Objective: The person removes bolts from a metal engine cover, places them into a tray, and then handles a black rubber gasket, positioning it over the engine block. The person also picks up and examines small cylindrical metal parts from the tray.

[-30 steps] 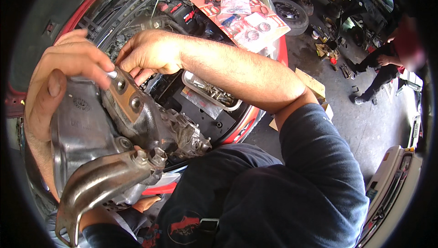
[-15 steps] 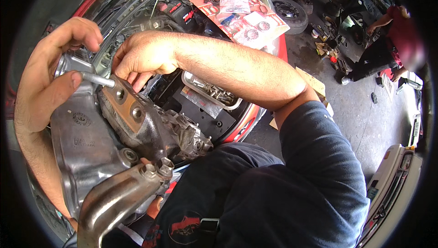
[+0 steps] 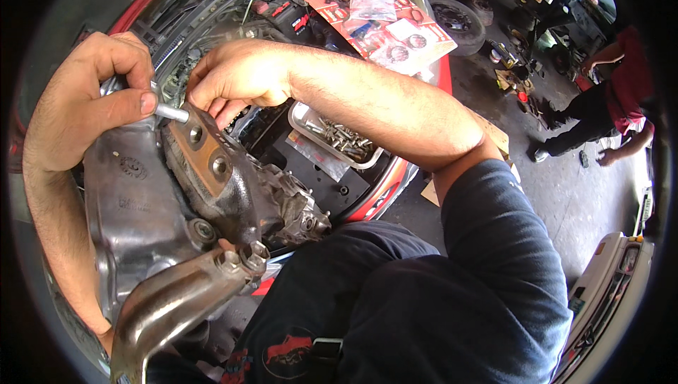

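My left hand (image 3: 99,102) reaches around the outer side of a grey metal cover (image 3: 134,200). Its thumb and bent index finger close on a silver bolt (image 3: 171,113), whose shank points at a bracket (image 3: 219,190) with a flat rusty face and round holes. The bolt tip is at the top end of that face. Beyond the bracket's upper edge, my right hand (image 3: 240,77) is bent down with its fingers curled together. Its fingertips are partly hidden, so what they hold cannot be made out. A bent metal pipe (image 3: 173,296) with a bolted flange stands closest to me.
A metal tray (image 3: 342,137) of loose bolts sits beneath my right forearm. Red-and-white gasket packaging (image 3: 381,20) lies over the engine bay. At the right are a loose wheel (image 3: 455,24), a co-worker in a red shirt (image 3: 625,91) and a pale vehicle (image 3: 604,299).
My left fingers have come down and closed with the thumb around the bolt. The right hand stays behind the bracket. The co-worker has shifted, and the view has moved slightly.
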Action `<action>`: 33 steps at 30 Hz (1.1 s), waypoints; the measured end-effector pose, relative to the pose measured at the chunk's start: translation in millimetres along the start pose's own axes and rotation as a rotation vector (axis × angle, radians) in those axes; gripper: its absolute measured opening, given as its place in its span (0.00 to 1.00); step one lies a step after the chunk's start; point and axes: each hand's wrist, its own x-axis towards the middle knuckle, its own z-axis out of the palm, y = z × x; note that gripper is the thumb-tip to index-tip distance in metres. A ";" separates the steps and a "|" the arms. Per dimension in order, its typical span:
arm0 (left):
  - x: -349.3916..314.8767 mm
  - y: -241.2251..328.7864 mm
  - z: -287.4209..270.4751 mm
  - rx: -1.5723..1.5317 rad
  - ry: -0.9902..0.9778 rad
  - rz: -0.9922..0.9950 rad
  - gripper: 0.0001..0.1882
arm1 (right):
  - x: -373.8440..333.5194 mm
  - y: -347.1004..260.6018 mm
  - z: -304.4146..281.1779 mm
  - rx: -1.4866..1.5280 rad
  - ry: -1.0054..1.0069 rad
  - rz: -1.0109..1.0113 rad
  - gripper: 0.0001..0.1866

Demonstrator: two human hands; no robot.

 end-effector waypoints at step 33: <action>-6.3 -12.7 2.3 0.013 0.021 0.106 0.12 | -9.2 4.0 -15.6 -0.113 -0.135 -0.147 0.15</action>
